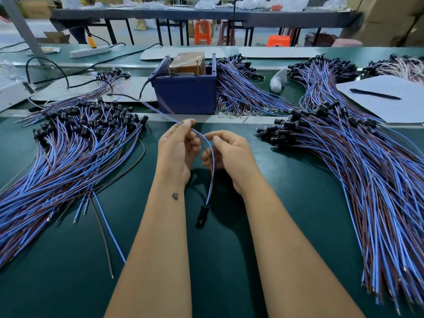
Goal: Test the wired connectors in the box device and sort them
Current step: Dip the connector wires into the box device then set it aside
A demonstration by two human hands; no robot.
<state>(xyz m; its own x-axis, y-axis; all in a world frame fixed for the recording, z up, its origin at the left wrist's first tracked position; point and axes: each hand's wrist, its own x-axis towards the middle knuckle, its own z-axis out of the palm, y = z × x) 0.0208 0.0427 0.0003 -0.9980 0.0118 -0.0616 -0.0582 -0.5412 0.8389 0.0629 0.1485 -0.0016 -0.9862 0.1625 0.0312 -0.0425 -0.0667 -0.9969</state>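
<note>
Hands pinch one wired connector [202, 213] (left hand [177, 152], right hand [231, 157]) above the green counter [263, 203], before the blue box device [185, 92].

Your bench has a green mat [286, 203]. At your right a pen [375, 94] lies on a white sheet [403, 106]. A white glove-like object [278, 80] sits beyond it, near the belt edge. At your far left a power strip [90, 51] carries an orange plug [91, 41], with black cables [62, 72] trailing from that area. Behind, you have long tables [206, 13], orange stools [203, 32] and cardboard boxes [390, 19].
</note>
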